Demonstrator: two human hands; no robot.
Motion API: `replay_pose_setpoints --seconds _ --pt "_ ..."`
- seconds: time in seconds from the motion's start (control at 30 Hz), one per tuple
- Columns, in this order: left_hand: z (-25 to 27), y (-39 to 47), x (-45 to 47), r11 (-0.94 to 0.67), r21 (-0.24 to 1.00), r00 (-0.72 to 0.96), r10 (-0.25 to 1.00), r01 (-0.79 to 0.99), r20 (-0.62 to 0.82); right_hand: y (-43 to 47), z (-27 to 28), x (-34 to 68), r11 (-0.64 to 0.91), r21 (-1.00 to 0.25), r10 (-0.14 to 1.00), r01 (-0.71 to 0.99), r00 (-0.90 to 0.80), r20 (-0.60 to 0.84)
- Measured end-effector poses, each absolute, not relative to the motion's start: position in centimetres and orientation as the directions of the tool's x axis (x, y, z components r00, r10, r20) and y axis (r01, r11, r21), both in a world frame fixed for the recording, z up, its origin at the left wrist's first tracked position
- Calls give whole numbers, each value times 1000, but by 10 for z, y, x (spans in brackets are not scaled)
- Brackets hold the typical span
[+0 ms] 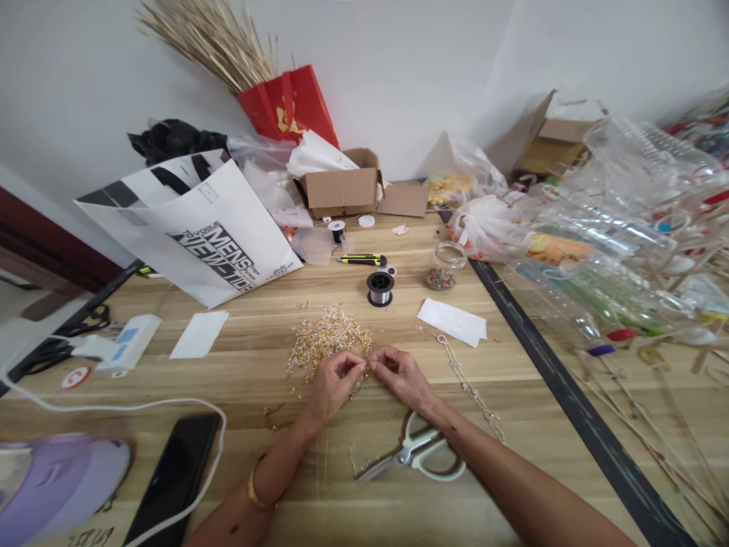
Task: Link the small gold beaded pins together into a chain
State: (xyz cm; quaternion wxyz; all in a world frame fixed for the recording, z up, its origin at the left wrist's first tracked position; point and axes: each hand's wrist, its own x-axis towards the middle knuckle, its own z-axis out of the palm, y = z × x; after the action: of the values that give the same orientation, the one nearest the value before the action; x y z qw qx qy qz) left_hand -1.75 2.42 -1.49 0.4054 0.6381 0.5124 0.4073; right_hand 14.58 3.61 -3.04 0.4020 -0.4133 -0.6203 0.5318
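The left hand (333, 386) and right hand (403, 377) are pinching closed, anything held being too tiny to tell, while gold-and-pale beads (327, 336) are lying loosely heaped just beyond.

Single head-worn view, facing forward and down: wooden tabletop (529, 410) near, pale wall (410, 76) beyond, at top.

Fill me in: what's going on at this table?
A person's left hand and right hand are pinched, nearly meeting, at the near edge of a pile of small gold and pale pieces. Anything they hold is too small to make out. Scissors lie closer in; a wire spool stands beyond the pile.
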Motion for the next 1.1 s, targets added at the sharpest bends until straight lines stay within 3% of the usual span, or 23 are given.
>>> replay_pose_setpoints --seconds 0.13,0.27,0.7,1.1 --pt "-18 27 -18 33 991 153 987 130 -53 36 -30 145 86 -993 943 83 -328 55" --pt "-18 29 -18 121 991 155 980 51 -128 36 -29 145 83 -993 947 87 -318 51" --pt "-22 25 -17 6 992 160 987 130 -27 36 -32 146 164 -975 955 146 -271 120" --pt "-18 24 -15 20 988 172 984 156 -47 35 -27 146 157 -982 958 104 -257 126"
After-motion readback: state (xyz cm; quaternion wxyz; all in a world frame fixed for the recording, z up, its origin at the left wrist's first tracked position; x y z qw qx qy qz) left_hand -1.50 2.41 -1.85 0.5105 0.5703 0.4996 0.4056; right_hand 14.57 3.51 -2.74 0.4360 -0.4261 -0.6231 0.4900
